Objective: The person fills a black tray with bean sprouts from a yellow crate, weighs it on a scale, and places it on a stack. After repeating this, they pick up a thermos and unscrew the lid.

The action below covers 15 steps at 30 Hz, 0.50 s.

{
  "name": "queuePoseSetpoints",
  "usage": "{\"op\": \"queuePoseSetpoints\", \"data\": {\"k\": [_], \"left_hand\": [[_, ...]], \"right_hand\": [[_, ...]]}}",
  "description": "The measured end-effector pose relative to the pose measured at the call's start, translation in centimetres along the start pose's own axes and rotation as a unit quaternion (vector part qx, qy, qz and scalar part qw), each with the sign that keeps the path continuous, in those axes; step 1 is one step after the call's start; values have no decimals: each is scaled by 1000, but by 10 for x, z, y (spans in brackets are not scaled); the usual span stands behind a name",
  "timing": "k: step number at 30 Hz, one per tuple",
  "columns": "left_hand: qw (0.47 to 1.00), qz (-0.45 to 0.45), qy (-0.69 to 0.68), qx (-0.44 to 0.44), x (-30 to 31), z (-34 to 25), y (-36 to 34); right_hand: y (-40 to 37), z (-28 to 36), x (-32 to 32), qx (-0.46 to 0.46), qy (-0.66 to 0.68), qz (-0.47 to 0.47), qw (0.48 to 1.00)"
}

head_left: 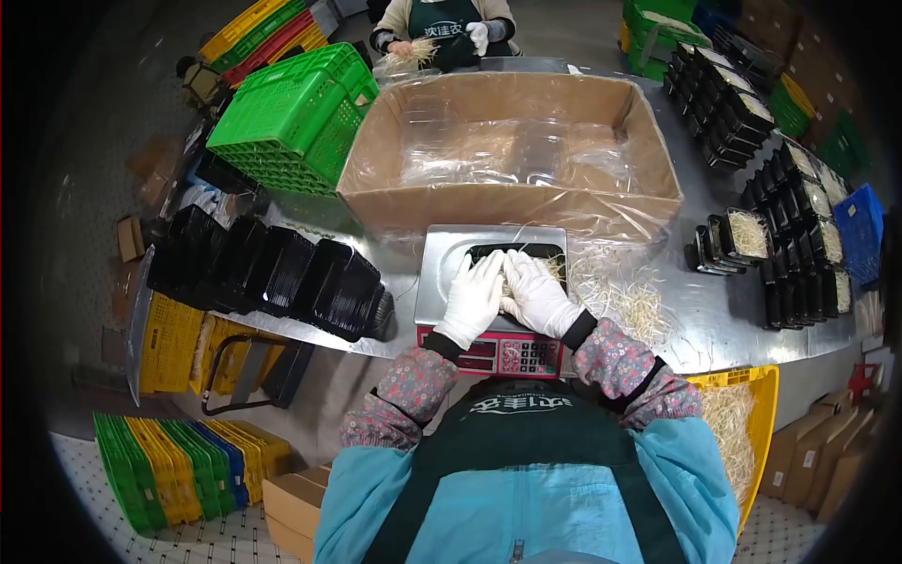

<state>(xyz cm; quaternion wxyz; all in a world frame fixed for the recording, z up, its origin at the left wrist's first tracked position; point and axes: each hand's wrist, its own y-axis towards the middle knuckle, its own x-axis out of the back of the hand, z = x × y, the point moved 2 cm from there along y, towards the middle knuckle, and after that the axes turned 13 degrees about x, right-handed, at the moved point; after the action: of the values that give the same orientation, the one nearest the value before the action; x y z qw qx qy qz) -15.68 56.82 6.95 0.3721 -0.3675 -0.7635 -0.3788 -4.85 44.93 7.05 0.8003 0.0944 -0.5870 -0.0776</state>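
Note:
A black plastic tray point(537, 250) rests on the metal plate point(438, 268) of a red digital scale point(475, 363). Pale bean sprouts point(558, 267) show at its right end. My left hand point(473, 301), in a white glove, lies over the left part of the tray with its fingers stretched out. Beside it, my gloved right hand point(539, 293) lies over the sprouts, fingers extended and fingertips close to the left hand's. Both hands cover most of the tray. Loose sprouts point(629, 296) are spread on the table just right of the scale.
A cardboard box point(507, 202) with clear plastic lining stands behind the scale. Stacked black trays point(272, 268) lie left; filled trays point(749, 235) stand right. Green crates point(291, 103) rise at back left. A yellow crate point(763, 414) holds sprouts. Across the table, a person point(446, 28) handles sprouts.

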Motion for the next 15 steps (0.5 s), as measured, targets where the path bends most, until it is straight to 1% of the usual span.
{"op": "queuePoseSetpoints", "data": {"k": [2, 4, 5, 6, 8, 10, 11, 12, 13, 14, 15], "left_hand": [[1000, 5, 8, 14, -3, 1, 2], [1000, 0, -5, 4, 2, 0, 2], [1000, 0, -10, -3, 5, -1, 2], [999, 6, -32, -6, 6, 0, 2], [997, 10, -76, -3, 10, 3, 3], [993, 6, -119, 8, 20, 4, 5], [980, 3, -199, 19, 27, 6, 9], [975, -5, -218, 36, 34, 10, 11], [963, -1, -262, 60, 47, 10, 12], [948, 2, -306, 84, 58, 13, 13], [947, -12, -314, 65, 63, 23, 15]], "right_hand": [[0, -9, 0, 2, 53, 29, 998], [0, -21, 11, 21, 123, 55, 991], [-2, -29, 18, -10, 228, 41, 973], [-5, -30, 34, -43, 362, 19, 931], [-14, -25, 65, -18, 457, -72, 886], [-24, -27, 102, -51, 501, -86, 860], [-30, -29, 117, -53, 446, -110, 887], [-38, -39, 121, -72, 474, -140, 866], [-47, -46, 127, -99, 445, -166, 875], [-56, -56, 131, -105, 415, -180, 886], [-66, -69, 129, -115, 418, -199, 879]]}}
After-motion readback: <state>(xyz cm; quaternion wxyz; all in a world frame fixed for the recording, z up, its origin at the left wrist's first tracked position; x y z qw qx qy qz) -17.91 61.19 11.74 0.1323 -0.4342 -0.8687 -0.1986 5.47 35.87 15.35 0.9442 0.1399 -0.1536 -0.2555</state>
